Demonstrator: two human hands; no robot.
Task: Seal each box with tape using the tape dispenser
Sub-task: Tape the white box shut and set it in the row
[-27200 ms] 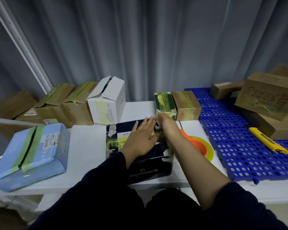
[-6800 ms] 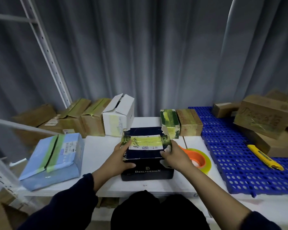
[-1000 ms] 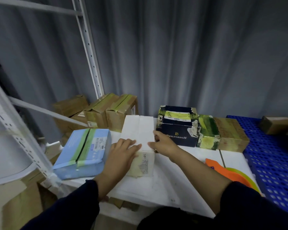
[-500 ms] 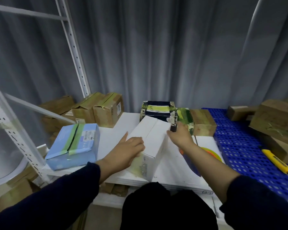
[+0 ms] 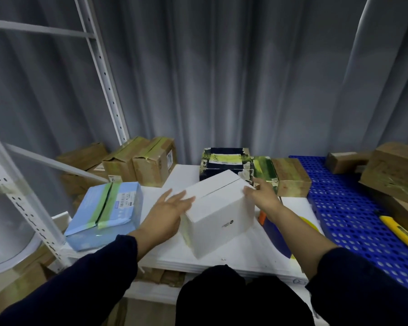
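A white box (image 5: 218, 208) sits turned at an angle on the white table (image 5: 245, 252), its top flaps closed along a dark seam. My left hand (image 5: 167, 214) presses flat against its left side with straight fingers. My right hand (image 5: 263, 196) grips its far right corner, thumb on top. The tape dispenser (image 5: 262, 218), orange with a yellow-green roll, lies on the table mostly hidden behind my right forearm. A dark box (image 5: 224, 162) with yellow-green tape across its top stands just behind the white box.
A blue box (image 5: 106, 208) with green tape lies at the left. Brown boxes (image 5: 151, 162) stand at the back left, a green box (image 5: 265, 170) and brown box (image 5: 292, 177) behind. A blue perforated pallet (image 5: 349, 208) holds a yellow utility knife (image 5: 400, 234) and brown boxes (image 5: 396, 175).
The white box has been turned and pulled nearer the table's front edge between both hands. My left hand has flattened against its side. The view has shifted slightly.
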